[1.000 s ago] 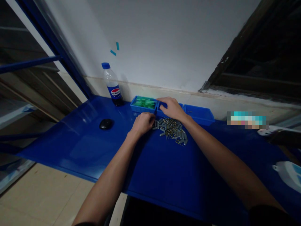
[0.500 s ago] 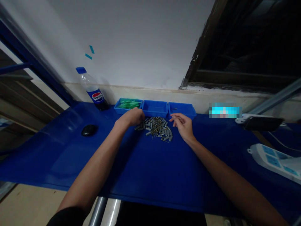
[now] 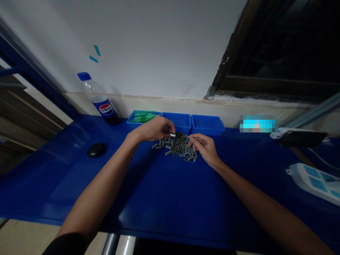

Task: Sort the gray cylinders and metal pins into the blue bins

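Note:
My left hand (image 3: 158, 129) is closed in a pinch over the back left of the pile. A small pale grey cylinder (image 3: 172, 135) sticks out from its fingertips. My right hand (image 3: 204, 146) hovers at the pile's right side, thumb and forefinger brought together; whatever lies between them is too small to make out. Between the hands spreads a heap of thin brass-coloured pins (image 3: 181, 146), mixed with short grey cylinders (image 3: 168, 153). Behind it stand three blue trays: the left tray (image 3: 130, 122) holds green pieces (image 3: 143, 116), the middle tray (image 3: 176, 119) is partly hidden, and the right tray (image 3: 212, 125) contains one thin pin (image 3: 198, 122).
A cola bottle (image 3: 105, 109) stands at the back left, with a black computer mouse (image 3: 96, 150) in front of it. On the right are a phone (image 3: 304, 138) on a white holder and a white power strip (image 3: 313, 182). The wall borders the blue table (image 3: 164, 198) behind.
My left hand has lifted and moved right from the pile's left edge, now with a grey cylinder showing at its fingertips. My right hand has come slightly lower, closer to the pile.

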Action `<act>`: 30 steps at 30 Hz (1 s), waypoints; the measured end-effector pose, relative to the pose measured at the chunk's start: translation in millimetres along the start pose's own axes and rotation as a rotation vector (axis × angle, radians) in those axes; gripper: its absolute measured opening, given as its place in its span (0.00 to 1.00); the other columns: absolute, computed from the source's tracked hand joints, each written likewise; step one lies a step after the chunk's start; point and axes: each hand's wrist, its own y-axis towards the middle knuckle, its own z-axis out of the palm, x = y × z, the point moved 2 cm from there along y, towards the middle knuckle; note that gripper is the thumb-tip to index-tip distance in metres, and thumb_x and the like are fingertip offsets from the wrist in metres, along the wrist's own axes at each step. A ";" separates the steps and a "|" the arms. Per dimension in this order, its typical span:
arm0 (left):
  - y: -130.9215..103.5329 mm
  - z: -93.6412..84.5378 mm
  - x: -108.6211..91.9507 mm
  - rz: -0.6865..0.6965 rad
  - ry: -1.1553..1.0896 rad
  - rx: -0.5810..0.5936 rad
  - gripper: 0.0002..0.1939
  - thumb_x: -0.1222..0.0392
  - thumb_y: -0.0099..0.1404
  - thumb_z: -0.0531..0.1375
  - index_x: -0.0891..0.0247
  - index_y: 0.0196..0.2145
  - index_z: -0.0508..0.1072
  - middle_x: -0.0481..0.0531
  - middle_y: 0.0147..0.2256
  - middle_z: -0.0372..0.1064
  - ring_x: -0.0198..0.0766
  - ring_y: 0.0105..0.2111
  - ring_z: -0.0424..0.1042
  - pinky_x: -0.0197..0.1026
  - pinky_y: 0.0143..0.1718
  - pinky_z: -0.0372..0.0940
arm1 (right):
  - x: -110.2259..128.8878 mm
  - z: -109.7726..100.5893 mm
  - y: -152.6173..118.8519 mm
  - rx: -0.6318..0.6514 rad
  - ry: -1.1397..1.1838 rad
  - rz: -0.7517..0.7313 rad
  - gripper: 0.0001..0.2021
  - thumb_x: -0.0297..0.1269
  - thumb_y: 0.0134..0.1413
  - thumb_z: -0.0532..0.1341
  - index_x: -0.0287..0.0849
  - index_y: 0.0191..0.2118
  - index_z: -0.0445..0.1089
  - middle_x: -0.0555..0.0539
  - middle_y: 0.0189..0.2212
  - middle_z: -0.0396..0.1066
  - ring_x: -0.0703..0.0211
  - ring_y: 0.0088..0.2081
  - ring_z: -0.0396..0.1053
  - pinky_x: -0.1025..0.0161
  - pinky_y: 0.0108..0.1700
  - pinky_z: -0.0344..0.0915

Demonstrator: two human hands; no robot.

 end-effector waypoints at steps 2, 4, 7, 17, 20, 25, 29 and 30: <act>3.6 6.5 -10.0 0.064 -0.207 -0.005 0.10 0.59 0.59 0.65 0.63 0.39 0.81 0.55 0.38 0.81 0.39 0.37 0.79 0.40 0.42 0.72 | 0.7 2.6 -2.1 0.037 0.018 0.019 0.15 0.48 0.56 0.70 0.44 0.43 0.80 0.47 0.28 0.80 0.63 0.21 0.69 0.64 0.24 0.65; 6.3 13.7 -16.6 0.095 -0.304 0.007 0.12 0.58 0.57 0.68 0.64 0.40 0.81 0.56 0.36 0.81 0.40 0.36 0.80 0.40 0.40 0.73 | 1.4 5.2 -3.7 0.061 0.048 0.027 0.16 0.46 0.53 0.72 0.45 0.44 0.79 0.47 0.30 0.81 0.63 0.22 0.70 0.63 0.25 0.67; 8.3 20.0 -20.6 0.115 -0.347 0.004 0.13 0.57 0.58 0.68 0.65 0.39 0.82 0.57 0.36 0.81 0.41 0.36 0.80 0.41 0.40 0.74 | 1.9 8.1 -4.3 0.058 0.065 0.027 0.13 0.44 0.48 0.75 0.46 0.39 0.81 0.47 0.29 0.81 0.62 0.22 0.72 0.63 0.25 0.68; 19.8 19.9 9.9 -0.093 -0.390 -0.511 0.13 0.57 0.62 0.64 0.69 0.40 0.82 0.60 0.40 0.82 0.42 0.40 0.81 0.43 0.45 0.75 | -4.5 0.3 1.1 -0.094 0.075 0.050 0.15 0.50 0.50 0.73 0.43 0.34 0.80 0.45 0.29 0.81 0.62 0.22 0.69 0.63 0.24 0.66; 17.1 12.4 11.8 -0.147 -0.266 -0.567 0.15 0.57 0.64 0.65 0.68 0.45 0.81 0.61 0.45 0.81 0.43 0.41 0.81 0.42 0.45 0.74 | -4.6 -0.4 1.5 -0.082 0.084 0.053 0.15 0.50 0.50 0.73 0.43 0.34 0.80 0.45 0.29 0.81 0.62 0.22 0.70 0.63 0.25 0.66; 0.2 0.9 8.4 -0.198 0.214 -0.009 0.10 0.63 0.57 0.69 0.61 0.38 0.82 0.53 0.35 0.80 0.40 0.33 0.78 0.40 0.41 0.70 | -2.9 -0.7 1.8 -0.076 0.074 0.050 0.15 0.50 0.51 0.72 0.44 0.34 0.80 0.45 0.29 0.81 0.62 0.22 0.69 0.62 0.26 0.66; -10.2 8.0 13.6 -0.379 0.396 0.252 0.24 0.72 0.45 0.75 0.61 0.41 0.80 0.51 0.32 0.77 0.42 0.30 0.74 0.41 0.36 0.68 | -3.3 -1.3 2.0 -0.071 0.085 0.057 0.14 0.50 0.52 0.71 0.43 0.35 0.80 0.45 0.30 0.81 0.63 0.22 0.69 0.63 0.26 0.65; -10.1 11.1 15.2 -0.403 0.417 0.263 0.24 0.72 0.44 0.75 0.61 0.40 0.79 0.51 0.32 0.76 0.43 0.31 0.74 0.42 0.35 0.68 | -3.9 -1.8 2.0 -0.073 0.089 0.058 0.14 0.49 0.53 0.71 0.43 0.35 0.80 0.45 0.30 0.81 0.63 0.22 0.69 0.63 0.26 0.65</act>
